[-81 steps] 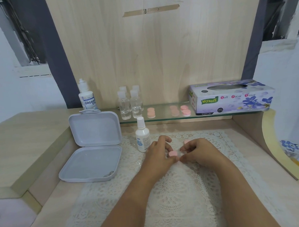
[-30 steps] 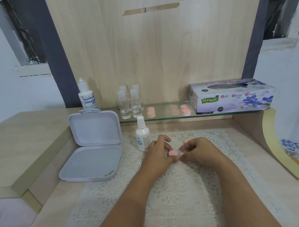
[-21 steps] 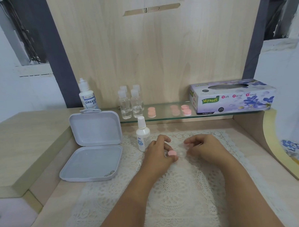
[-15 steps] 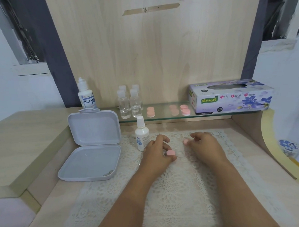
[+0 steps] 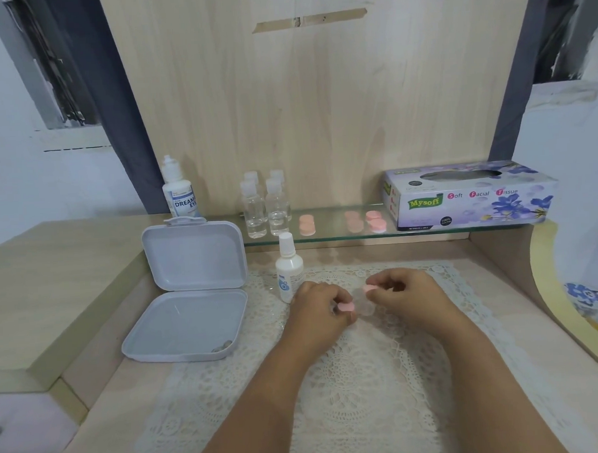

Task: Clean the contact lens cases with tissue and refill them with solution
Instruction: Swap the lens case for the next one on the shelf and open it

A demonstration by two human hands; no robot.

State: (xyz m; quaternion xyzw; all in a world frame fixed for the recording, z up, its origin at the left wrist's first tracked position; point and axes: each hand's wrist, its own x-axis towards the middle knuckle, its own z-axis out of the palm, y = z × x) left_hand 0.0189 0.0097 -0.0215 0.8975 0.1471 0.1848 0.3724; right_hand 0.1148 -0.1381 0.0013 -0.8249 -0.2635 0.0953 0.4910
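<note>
Two bare hands are held over a cream lace doily (image 5: 348,378) on the pale wood-grain desk (image 5: 53,288). At far left, a hinged grey plastic box (image 5: 187,293) with rounded corners is seen lying open, its lid upright. Just right of it, a small white solution bottle (image 5: 288,269) with a capped nozzle is stood on the lace. A contact lens case is gripped by the left hand (image 5: 320,309), its round pink cap (image 5: 345,306) showing between the curled fingers, its clear well (image 5: 365,307) exposed beside it. A second pink cap (image 5: 369,288) is pinched by the right hand (image 5: 405,292), above that well. On the glass shelf (image 5: 329,237) behind, clear bottles (image 5: 266,207), pink cases (image 5: 342,221) and a floral cardboard tissue box (image 5: 467,195) are lined up.
</note>
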